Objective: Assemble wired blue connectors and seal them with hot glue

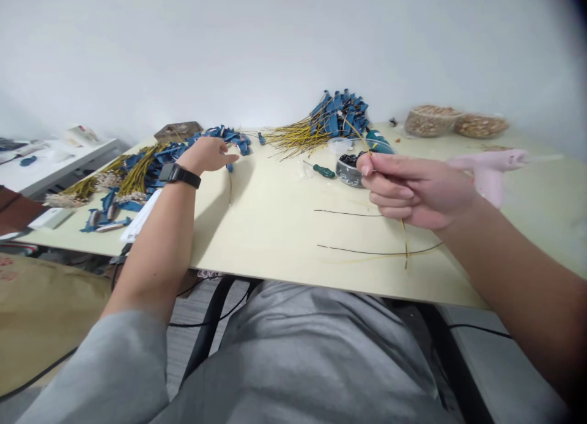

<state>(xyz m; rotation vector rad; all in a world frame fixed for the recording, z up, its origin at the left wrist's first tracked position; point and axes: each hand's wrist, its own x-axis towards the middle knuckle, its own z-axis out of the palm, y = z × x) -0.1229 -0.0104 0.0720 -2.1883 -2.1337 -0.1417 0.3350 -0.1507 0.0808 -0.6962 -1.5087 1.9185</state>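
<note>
My right hand (413,189) is closed in a pinch round a thin yellow stem (353,129), which slants up past the fingertips and shows again below the palm. A small pale tip shows at the stem's upper end. Over at the left, my left hand (208,155) reaches across the table beside a pile of blue strips (227,134), thumb and forefinger apart. Just under its thumb is a blue piece (230,167) on a thin stem that hangs or lies toward me; whether the thumb touches it I cannot tell. Two dark thin wires (348,213) lie below my right hand.
A bundle of yellow stems with blue strips (342,115) lies at the back. Near it are a green-handled screwdriver (323,170) and a tub of black pieces (349,173). A pink glue gun (488,167) stands right; two filled bags or bowls (431,120) sit behind.
</note>
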